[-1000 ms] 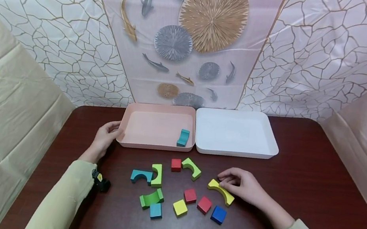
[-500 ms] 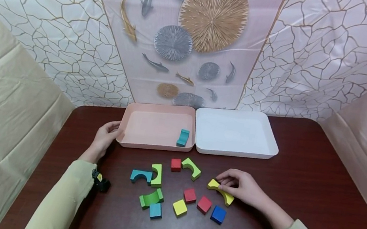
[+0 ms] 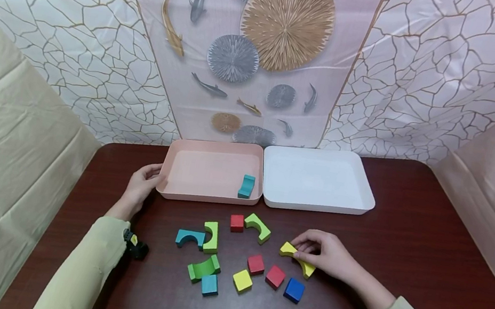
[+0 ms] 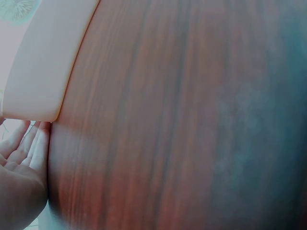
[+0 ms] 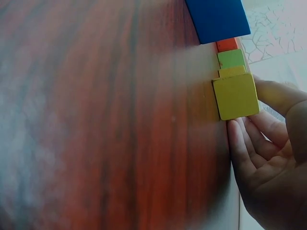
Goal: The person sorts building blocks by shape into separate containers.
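Note:
In the head view, my right hand [image 3: 329, 254] pinches a yellow arch block [image 3: 288, 249] by its middle, thumb on the near side and fingers behind. The right wrist view has one square end of the yellow arch block [image 5: 236, 97] facing the camera, low at the tabletop. My left hand [image 3: 141, 186] touches the left end of the pink tray [image 3: 201, 198]. In the left wrist view, the left hand's fingers [image 4: 41, 148] lie fairly straight against the tray's end; their tips are hidden. A teal arch block [image 3: 247, 186] lies inside the pink tray.
A white tray [image 3: 317, 207] adjoins the pink one. Loose blocks lie before them: a teal arch [image 3: 191, 235], green arches [image 3: 204, 268], red cubes [image 3: 275, 276], a yellow cube [image 3: 242, 281], a light-blue cube [image 3: 209, 284] and a blue cube [image 3: 294, 289]. Patterned cloth hangs behind.
My right hand has lowered slightly toward me, and its thumb and fingers have closed over the yellow arch block's middle. The left hand and trays look unmoved.

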Motion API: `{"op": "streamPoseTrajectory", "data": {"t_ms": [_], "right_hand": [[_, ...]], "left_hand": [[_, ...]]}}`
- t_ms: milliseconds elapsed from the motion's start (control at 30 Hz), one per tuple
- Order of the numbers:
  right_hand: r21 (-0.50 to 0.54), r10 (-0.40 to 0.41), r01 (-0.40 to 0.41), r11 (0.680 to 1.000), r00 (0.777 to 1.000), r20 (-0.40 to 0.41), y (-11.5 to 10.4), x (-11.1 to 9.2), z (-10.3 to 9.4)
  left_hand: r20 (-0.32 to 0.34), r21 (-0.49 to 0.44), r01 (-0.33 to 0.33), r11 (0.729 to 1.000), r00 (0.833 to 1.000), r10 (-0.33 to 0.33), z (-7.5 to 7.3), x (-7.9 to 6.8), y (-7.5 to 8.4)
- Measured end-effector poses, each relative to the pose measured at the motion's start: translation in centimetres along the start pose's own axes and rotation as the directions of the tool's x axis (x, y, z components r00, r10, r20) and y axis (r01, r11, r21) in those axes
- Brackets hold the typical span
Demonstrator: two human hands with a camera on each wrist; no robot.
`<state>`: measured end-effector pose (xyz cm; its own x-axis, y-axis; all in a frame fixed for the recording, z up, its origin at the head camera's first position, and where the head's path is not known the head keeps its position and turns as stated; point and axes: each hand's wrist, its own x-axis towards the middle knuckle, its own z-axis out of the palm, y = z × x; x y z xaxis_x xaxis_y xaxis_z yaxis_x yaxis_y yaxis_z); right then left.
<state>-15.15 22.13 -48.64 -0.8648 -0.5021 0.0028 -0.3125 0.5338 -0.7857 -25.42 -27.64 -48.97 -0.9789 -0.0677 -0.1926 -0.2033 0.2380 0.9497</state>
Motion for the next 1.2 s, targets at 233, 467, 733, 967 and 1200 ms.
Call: {"op": "streamPoseTrajectory", "data": {"t_ms": [233, 467, 733, 967, 1200], "right_hand": [[-0.007, -0.012, 0.012, 1.0, 1.0, -0.015, 0.12, -0.03, 0.15], [-0.021, -0.021, 0.02, 1.0, 0.999, -0.035, 0.18, 0.07, 0.18], [-0.041, -0.019, 0.017, 0.999, 0.998, -0.054, -0.09, 0.12, 0.18], [-0.051, -0.018, 0.014, 0.999, 0.997, -0.069, -0.19, 0.15, 0.18], [-0.058, -0.016, 0.011, 0.998, 0.997, -0.08, -0.29, 0.16, 0.12]], "left_hand": [[0.002, 0.004, 0.001, 1.0, 1.0, -0.001, -0.02, 0.02, 0.03], [0.007, 0.009, 0.014, 1.0, 1.0, -0.014, 0.01, -0.23, 0.52], [-0.006, 0.018, -0.02, 1.0, 1.0, 0.02, -0.02, 0.21, -0.28], [-0.002, 0.023, -0.006, 1.0, 1.0, 0.006, 0.01, 0.05, -0.04], [0.002, 0.024, 0.01, 1.0, 1.0, -0.01, -0.06, 0.13, -0.11]]}}
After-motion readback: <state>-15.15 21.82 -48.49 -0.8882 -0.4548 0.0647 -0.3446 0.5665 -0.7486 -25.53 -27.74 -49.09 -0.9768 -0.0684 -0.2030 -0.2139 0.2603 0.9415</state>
